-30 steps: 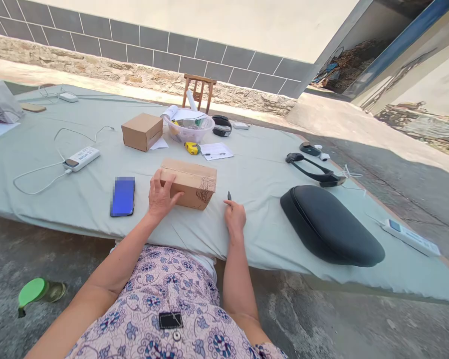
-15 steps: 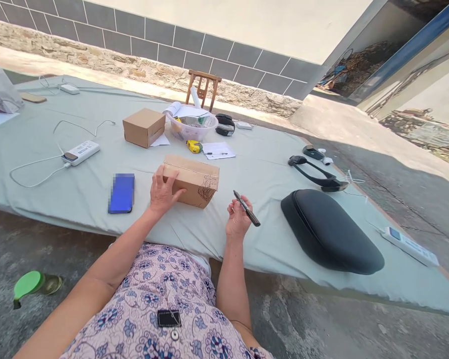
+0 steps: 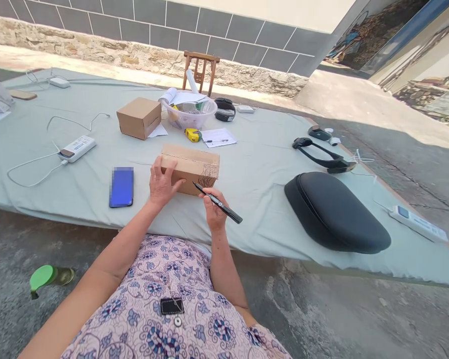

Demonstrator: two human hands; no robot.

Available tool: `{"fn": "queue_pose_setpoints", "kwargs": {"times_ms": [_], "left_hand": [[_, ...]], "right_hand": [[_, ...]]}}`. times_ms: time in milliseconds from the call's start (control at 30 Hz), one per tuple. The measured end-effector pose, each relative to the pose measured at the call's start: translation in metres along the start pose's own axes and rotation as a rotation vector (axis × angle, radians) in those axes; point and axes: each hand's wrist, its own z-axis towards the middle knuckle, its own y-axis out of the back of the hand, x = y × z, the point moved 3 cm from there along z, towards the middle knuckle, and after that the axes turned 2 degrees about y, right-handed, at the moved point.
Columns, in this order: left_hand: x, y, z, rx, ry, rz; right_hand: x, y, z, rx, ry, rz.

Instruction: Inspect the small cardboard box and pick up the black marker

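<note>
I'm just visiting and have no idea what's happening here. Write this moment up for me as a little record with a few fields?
Left hand: resting against a cardboard box
Right hand: holding a black marker pen, its tip by the box
Box markings: dark scribbled lines at one end
Nearby: phone, power bank, yellow tape measure
Farther: second cardboard box, plastic bowl
Surface: pale green cloth
</note>
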Motion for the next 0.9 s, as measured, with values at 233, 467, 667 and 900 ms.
{"fn": "queue_pose_setpoints", "kwargs": {"times_ms": [233, 467, 667, 900], "left_hand": [[-0.001, 0.0, -0.001, 0.0, 0.009, -0.016], [0.0, -0.001, 0.0, -0.016, -0.003, -0.013], [0.01, -0.005, -0.002, -0.056, -0.102, -0.041], [0.02, 0.002, -0.011, -0.087, -0.124, -0.189]], "right_hand": [[-0.022, 0.038, -0.005, -0.385, -0.11, -0.344], [-0.017, 0.027, 0.0, -0.168, 0.01, -0.195], [-0.014, 0.048, -0.007, -0.502, 0.109, -0.26], [-0.072, 0.079, 0.027, -0.148, -0.12, -0.699]]}}
